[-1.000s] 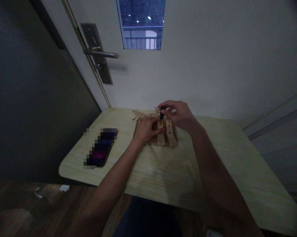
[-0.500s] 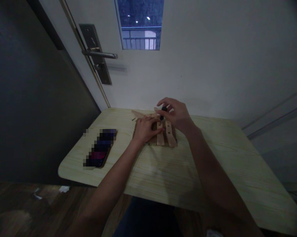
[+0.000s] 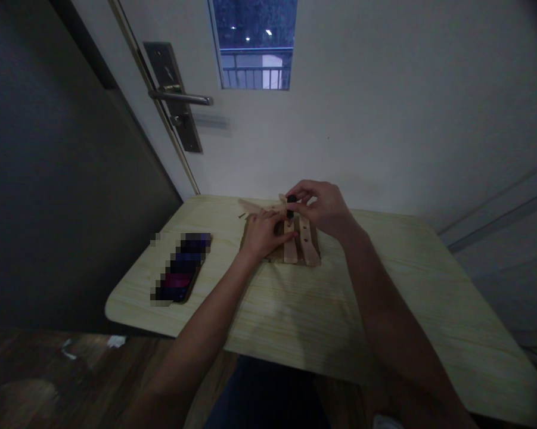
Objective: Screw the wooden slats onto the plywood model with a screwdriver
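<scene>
My right hand [image 3: 324,205] pinches the black handle of a short screwdriver [image 3: 291,201] between thumb and fingers. The tool stands nearly upright over the far part of a light wooden strip [image 3: 289,252], its tip at or near a hole there; exact contact is too small to tell. My left hand [image 3: 261,235] presses on the same strip, thumb and forefinger bent around the spot below the screwdriver. A second wooden strip [image 3: 310,250] with dark holes lies just to the right. Both rest on a brown, cardboard-like sheet [image 3: 276,256], partly hidden by my left hand.
More thin wooden pieces [image 3: 249,206] lie behind my left hand, with a small dark screw [image 3: 241,215] beside them. A phone [image 3: 183,271], partly pixelated, lies on the left of the table [image 3: 295,316]. A white door with a metal handle [image 3: 183,97] rises behind the table.
My right hand has shifted slightly, and the screwdriver handle has moved a little left and become more upright. My left hand stays in place on the strip.
</scene>
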`<state>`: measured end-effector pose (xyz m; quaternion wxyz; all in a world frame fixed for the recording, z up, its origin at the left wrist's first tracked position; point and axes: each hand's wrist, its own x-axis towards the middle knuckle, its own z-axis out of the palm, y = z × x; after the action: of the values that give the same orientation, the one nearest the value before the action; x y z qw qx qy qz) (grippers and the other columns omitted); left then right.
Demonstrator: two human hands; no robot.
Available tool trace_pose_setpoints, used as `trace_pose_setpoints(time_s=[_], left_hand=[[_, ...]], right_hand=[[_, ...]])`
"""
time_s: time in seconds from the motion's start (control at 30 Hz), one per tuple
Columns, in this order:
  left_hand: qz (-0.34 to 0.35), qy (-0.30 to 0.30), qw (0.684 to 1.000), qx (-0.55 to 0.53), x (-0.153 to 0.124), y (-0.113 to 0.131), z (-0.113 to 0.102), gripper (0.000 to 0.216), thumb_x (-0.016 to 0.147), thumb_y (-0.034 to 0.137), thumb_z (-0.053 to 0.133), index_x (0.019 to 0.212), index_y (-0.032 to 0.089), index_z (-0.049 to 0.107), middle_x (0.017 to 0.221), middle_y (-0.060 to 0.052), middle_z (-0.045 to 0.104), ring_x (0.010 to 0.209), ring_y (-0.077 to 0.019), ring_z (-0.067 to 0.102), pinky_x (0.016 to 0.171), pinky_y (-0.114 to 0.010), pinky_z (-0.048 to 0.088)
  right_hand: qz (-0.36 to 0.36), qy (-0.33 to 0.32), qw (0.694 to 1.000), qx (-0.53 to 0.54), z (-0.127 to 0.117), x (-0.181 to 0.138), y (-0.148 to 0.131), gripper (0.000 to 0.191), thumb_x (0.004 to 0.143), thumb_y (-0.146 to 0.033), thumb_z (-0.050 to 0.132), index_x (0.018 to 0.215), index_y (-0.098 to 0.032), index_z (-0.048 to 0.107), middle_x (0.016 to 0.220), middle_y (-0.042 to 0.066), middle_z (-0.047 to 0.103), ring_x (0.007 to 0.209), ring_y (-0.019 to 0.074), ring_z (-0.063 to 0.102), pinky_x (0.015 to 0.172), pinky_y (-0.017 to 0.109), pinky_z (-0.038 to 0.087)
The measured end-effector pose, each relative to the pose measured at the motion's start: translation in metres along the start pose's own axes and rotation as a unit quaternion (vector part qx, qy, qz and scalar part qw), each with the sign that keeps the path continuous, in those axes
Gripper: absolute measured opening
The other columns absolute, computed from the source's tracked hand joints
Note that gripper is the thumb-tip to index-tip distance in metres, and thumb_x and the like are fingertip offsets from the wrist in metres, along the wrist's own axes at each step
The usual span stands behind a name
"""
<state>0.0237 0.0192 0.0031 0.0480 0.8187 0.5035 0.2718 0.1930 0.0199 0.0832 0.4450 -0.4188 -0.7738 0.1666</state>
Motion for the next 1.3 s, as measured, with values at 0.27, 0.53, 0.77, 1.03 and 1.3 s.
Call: trace_pose_setpoints(time_s=[0.27, 0.53, 0.77, 1.03, 1.3], left_hand=[[-0.003, -0.005, 1.0, 0.013, 0.0, 0.001, 0.0, 0.041, 0.085, 0.052, 0.074, 0.112, 0.022, 0.073, 0.116, -0.01, 0.073, 0.115, -0.0303, 0.062, 0.097, -0.045, 0.047], [0.003, 0.003, 1.0, -0.005, -0.001, -0.001, 0.0, 0.041, 0.086, 0.052, 0.073, 0.117, 0.026, 0.073, 0.117, -0.007, 0.073, 0.116, -0.0294, 0.062, 0.099, -0.044, 0.046], [-0.005, -0.008, 1.0, -0.001, 0.0, 0.001, -0.002, 0.041, 0.086, 0.051, 0.074, 0.116, 0.024, 0.072, 0.117, -0.008, 0.073, 0.115, -0.0299, 0.062, 0.099, -0.045, 0.046], [0.0, -0.002, 1.0, 0.001, 0.0, 0.0, 0.0, 0.041, 0.085, 0.052, 0.074, 0.114, 0.022, 0.072, 0.117, -0.008, 0.073, 0.116, -0.0304, 0.062, 0.097, -0.045, 0.046], [-0.003, -0.004, 1.0, 0.012, 0.0, 0.001, 0.0, 0.043, 0.085, 0.053, 0.074, 0.115, 0.022, 0.072, 0.119, -0.011, 0.072, 0.117, -0.032, 0.061, 0.098, -0.046, 0.046]], right_hand=[[0.008, 0.035, 0.999, 0.006, 0.008, -0.002, -0.004, 0.028, 0.072, -0.035, 0.079, 0.067, -0.022, 0.054, 0.063, -0.003, 0.062, 0.057, 0.0119, 0.057, 0.056, 0.026, 0.044], [-0.026, 0.012, 1.0, 0.009, 0.006, -0.004, -0.001, 0.016, 0.084, -0.021, 0.06, 0.095, -0.02, 0.071, 0.095, 0.006, 0.074, 0.073, 0.0153, 0.064, 0.069, 0.03, 0.052], [-0.017, -0.032, 0.999, 0.021, 0.002, -0.004, -0.001, 0.027, 0.087, -0.016, 0.054, 0.102, -0.02, 0.076, 0.103, 0.007, 0.079, 0.086, 0.018, 0.07, 0.074, 0.031, 0.056], [0.017, 0.013, 1.0, 0.004, 0.0, 0.0, -0.006, 0.013, 0.073, -0.026, 0.081, 0.08, -0.018, 0.073, 0.072, 0.003, 0.073, 0.064, 0.0149, 0.063, 0.063, 0.029, 0.05], [0.002, 0.053, 0.999, -0.001, 0.01, -0.002, -0.002, 0.037, 0.073, -0.045, 0.08, 0.069, -0.021, 0.052, 0.064, -0.003, 0.059, 0.056, 0.0112, 0.053, 0.058, 0.027, 0.042]])
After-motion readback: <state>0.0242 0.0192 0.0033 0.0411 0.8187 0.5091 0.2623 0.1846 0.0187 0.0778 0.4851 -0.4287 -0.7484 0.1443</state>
